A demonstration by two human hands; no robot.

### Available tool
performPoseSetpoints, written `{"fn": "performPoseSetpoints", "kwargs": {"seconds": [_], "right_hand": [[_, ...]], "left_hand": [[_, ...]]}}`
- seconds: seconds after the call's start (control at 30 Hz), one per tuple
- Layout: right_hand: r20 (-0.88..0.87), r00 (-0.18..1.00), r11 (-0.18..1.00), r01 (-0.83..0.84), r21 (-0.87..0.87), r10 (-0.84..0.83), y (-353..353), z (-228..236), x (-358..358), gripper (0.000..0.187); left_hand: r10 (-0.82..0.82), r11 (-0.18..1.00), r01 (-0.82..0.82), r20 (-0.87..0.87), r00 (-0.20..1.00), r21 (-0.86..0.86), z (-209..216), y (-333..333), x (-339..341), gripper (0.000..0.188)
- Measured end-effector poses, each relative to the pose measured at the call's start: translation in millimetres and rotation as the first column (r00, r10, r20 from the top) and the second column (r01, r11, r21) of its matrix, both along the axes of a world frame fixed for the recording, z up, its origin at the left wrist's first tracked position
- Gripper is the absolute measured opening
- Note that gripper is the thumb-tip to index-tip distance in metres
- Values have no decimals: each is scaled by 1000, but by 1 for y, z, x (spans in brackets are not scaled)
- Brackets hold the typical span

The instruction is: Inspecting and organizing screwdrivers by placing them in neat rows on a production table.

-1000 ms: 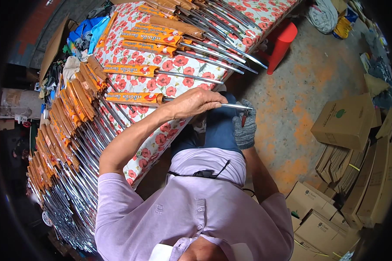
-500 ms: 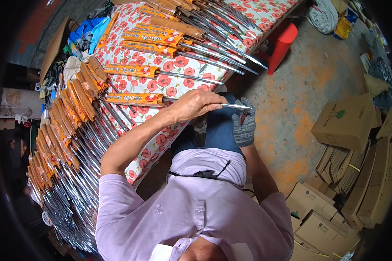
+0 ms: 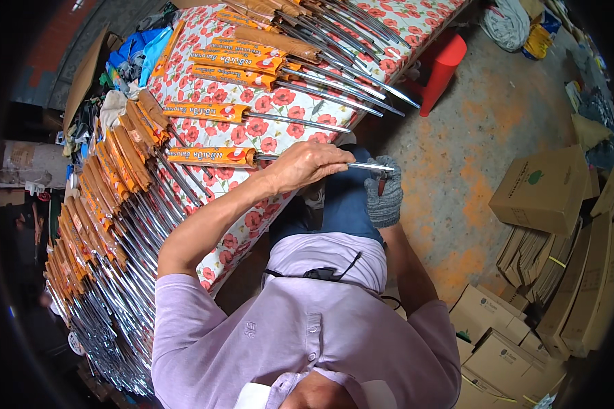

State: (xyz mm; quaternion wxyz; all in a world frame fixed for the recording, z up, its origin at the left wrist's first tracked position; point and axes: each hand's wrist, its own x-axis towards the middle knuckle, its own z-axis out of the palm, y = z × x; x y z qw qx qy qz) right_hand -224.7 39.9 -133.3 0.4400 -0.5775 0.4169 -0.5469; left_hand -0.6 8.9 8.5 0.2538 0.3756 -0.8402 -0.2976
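**Head view: one long metal tool held across the bench edge**

Head camera looks down on us seated at a bench (image 3: pixel 416 20) covered in a white cloth printed with red flowers. Our left hand (image 3: pixel 307 165) is bare and closed over a long shiny metal rod with an orange cardboard sleeve on its handle end (image 3: pixel 211 157). The sleeve end rests on the cloth to our left, while the bare steel tip (image 3: pixel 378 166) pokes out past the bench edge, over our blue-trousered knee.

Our right hand (image 3: pixel 383 198) wears a grey knitted glove and sits just below that tip, curled around a small dark-red item (image 3: pixel 382 183) — too little of it shows to say what it is. We cannot tell whether the glove touches the rod.

The rod's long axis runs nearly level across the picture, left to right, sleeve on the left and tip on the right. So the left hand grips mid-shaft and the gloved hand is the nearer one to the free tip.

More sleeved rods (image 3: pixel 252 112) lie in parallel rows farther up the cloth, and a dense stack of them (image 3: pixel 89 225) fans along our left side. A red plastic stool (image 3: pixel 443 65) stands beyond the bench, and brown cartons (image 3: pixel 542 191) sit on the concrete floor to our right.
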Motion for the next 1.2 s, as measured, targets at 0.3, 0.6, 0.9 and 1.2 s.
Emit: {"fn": "performPoseSetpoints", "kwargs": {"seconds": [0.3,0.6,0.9,1.2], "right_hand": [[-116,993,999,32,-10,-33,1,-12,-8,51],[-181,981,997,71,15,-67,2,0,1,47],[-340,922,978,139,-153,-184,-1,-48,-13,44],[-352,934,996,-32,86,60,-1,-49,26,45]], "left_hand": [[5,1000,-5,16,1000,15,-1,5,-1,23],[10,1000,-11,37,999,9,3,3,2,24],[-176,981,187,184,967,-47,36,18,-11,15],[31,948,186,654,756,-260,78,114,102,24]]}}
